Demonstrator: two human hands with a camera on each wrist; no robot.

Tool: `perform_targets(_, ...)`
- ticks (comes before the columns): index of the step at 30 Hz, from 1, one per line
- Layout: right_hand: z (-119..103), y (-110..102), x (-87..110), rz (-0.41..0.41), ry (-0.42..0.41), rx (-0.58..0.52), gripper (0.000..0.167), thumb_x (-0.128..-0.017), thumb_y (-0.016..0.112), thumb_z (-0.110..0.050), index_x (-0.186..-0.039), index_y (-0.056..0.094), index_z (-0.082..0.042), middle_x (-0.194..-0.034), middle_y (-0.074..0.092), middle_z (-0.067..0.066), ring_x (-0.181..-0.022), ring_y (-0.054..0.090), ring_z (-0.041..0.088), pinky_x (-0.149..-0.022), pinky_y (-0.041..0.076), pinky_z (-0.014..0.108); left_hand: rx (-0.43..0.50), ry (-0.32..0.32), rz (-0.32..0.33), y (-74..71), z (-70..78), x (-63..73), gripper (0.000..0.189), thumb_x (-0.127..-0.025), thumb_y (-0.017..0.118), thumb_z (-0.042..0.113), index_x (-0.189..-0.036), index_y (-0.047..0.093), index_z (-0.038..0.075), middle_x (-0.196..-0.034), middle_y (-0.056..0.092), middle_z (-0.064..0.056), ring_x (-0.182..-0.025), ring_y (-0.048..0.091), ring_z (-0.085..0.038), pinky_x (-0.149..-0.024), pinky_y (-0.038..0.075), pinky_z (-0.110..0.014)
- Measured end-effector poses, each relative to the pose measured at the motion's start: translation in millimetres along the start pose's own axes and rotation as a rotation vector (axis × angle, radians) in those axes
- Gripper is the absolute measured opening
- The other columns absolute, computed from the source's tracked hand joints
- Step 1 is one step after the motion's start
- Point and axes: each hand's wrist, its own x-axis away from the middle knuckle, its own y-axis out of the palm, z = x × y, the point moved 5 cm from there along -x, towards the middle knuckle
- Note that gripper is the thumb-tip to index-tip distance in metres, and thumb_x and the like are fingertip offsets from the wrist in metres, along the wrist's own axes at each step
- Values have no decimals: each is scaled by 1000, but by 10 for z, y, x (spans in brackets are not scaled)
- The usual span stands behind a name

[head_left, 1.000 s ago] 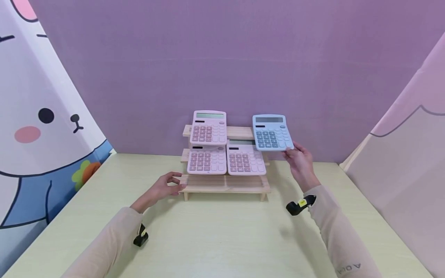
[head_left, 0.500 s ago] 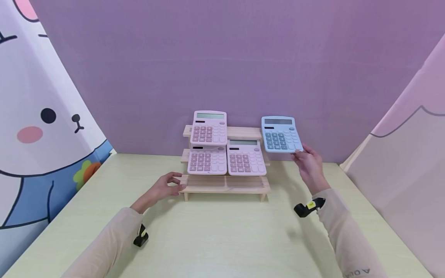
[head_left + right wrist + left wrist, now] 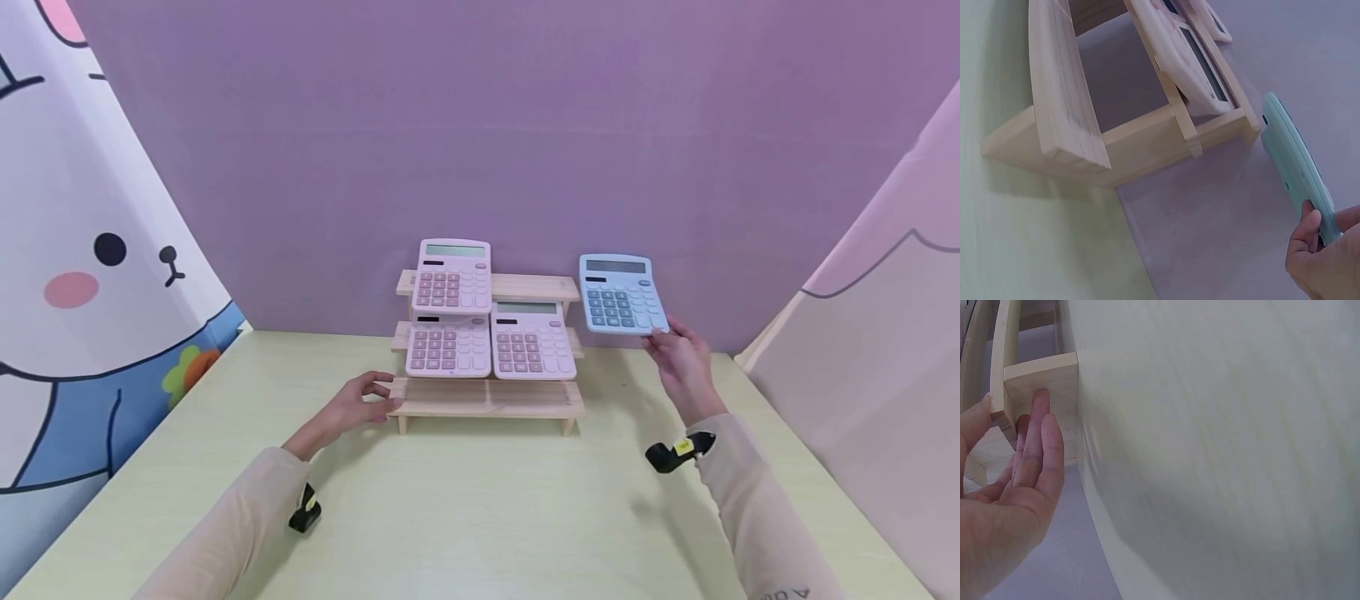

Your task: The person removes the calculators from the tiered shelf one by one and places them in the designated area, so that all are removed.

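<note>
A light blue calculator (image 3: 624, 296) is held up in the air by my right hand (image 3: 681, 367), which pinches its lower right corner. In the right wrist view, thumb and fingers sit on opposite faces of the calculator (image 3: 1297, 165), apart from the stand. The tiered wooden stand (image 3: 487, 398) has my left hand (image 3: 352, 406) at the left end of its lowest board. In the left wrist view, the thumb lies on the board's edge and the fingers reach under it against the side panel (image 3: 1054, 375). One pink calculator (image 3: 452, 275) leans on the top tier.
Two more pink calculators stand side by side on the middle tier, a left one (image 3: 448, 348) and a right one (image 3: 532, 343). A pale wood-grain table (image 3: 480, 508) lies underneath. Behind rises a purple wall (image 3: 525, 142), with printed panels at both sides.
My right hand has carried the blue calculator to the right and slightly down, away from the right end of the top tier. My left hand stays at the stand.
</note>
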Motion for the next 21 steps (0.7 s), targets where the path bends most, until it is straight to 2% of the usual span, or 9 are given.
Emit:
perform_targets(7,26,-89,-8,-6,12,4,63,-89,45,9,-145,19,-6,-116,44,3,-94,53,10,-75,52,18,5,1,2,10,22,24,63,-86,63,22,-135,33,-4,-116,49,-25,-85,63,-19,-80,57,-36)
perform_targets(15,132,-226,-40,-31,25,-27,66,-88,44,12,-145,14,-2,-98,56,1,-80,58,9,-70,52,18,3,-9,9,10,7,17,62,-86,64,23,-134,34,-3,-117,49,-25,-87,64,-23,-80,56,-37)
perform_targets(21,232,-336,-45,-9,57,29,64,-89,42,9,-145,14,-4,-104,50,2,-83,57,8,-72,51,17,0,-9,11,4,7,17,62,-86,64,22,-134,34,-4,-117,49,-25,-86,63,-21,-80,57,-36)
